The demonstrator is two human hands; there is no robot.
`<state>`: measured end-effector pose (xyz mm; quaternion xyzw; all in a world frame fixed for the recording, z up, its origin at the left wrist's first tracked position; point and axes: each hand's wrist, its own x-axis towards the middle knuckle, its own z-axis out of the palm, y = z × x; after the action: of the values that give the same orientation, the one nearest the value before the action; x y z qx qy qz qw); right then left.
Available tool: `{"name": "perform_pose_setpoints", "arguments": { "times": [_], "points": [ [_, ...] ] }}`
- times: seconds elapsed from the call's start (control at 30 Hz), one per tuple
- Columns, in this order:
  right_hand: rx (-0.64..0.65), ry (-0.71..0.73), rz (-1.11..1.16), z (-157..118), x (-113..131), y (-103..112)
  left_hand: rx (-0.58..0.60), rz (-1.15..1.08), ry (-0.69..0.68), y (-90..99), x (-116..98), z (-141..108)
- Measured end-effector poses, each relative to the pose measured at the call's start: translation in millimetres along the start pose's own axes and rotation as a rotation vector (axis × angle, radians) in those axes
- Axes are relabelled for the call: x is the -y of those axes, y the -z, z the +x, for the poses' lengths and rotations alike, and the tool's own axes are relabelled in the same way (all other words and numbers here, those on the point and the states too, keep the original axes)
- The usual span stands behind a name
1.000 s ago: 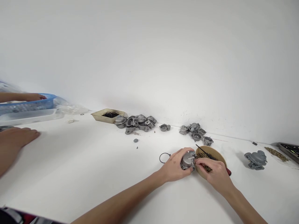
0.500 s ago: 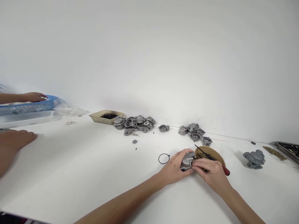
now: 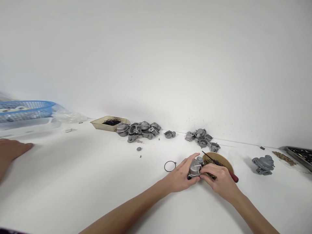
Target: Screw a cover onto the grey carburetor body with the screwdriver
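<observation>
My left hand (image 3: 179,177) is wrapped round a grey metal housing (image 3: 194,169), held just above the white table. Pinched fingers of my right hand (image 3: 220,180) touch the housing's right side; anything between their tips is too small to make out. Behind my right hand stands a tan bowl (image 3: 229,162) of small brass-coloured screws, with a red-handled screwdriver (image 3: 234,177) lying across it. A black rubber ring (image 3: 170,166) lies flat to the left of the housing.
Grey housings lie in a left pile (image 3: 143,130) and a right pile (image 3: 201,138). One assembled unit (image 3: 264,165) stands at right. A tan tray (image 3: 98,124) holds black rings. At left are a blue basket (image 3: 41,104) and another person's hand (image 3: 14,149).
The other person's hand over the blue basket has gone out of view. The whole view has shifted slightly. My hands stay at the housing, with the left index finger lifted a little.
</observation>
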<state>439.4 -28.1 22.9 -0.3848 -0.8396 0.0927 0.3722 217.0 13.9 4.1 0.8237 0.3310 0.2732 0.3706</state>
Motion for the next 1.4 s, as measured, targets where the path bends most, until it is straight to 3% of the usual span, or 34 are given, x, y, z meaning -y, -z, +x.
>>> {"name": "perform_pose_setpoints", "arguments": {
  "times": [0.2, 0.37, 0.47, 0.57, 0.73, 0.83, 1.03, 1.4],
  "points": [
    [0.014, 0.011, -0.013, 0, 0, -1, -0.024, 0.094, -0.159, 3.2, 4, 4],
    [-0.06, 0.072, -0.099, 1, 7, 3, -0.108, 0.227, -0.13, 5.2, -1, 5],
    [-0.195, 0.141, -0.218, 3, 5, 16, -0.136, 0.331, -0.091, 9.1, -6, 4],
    [-0.266, 0.03, -0.318, 6, -2, 41, -0.148, 0.418, -0.078, 12.6, -8, 3],
    [0.027, -0.372, -0.351, 15, -8, 82, -0.156, 0.548, -0.049, 15.0, -8, 2],
    [0.216, -0.389, -0.395, 25, -2, 86, -0.165, 0.605, -0.071, 16.2, -6, 2],
    [0.596, -0.44, -0.583, 49, 5, 68, -0.131, 0.586, -0.152, 19.7, 0, 2],
    [0.637, -0.539, -0.548, 61, -6, 80, -0.071, 0.444, -0.117, 21.7, 1, 3]
  ]
}}
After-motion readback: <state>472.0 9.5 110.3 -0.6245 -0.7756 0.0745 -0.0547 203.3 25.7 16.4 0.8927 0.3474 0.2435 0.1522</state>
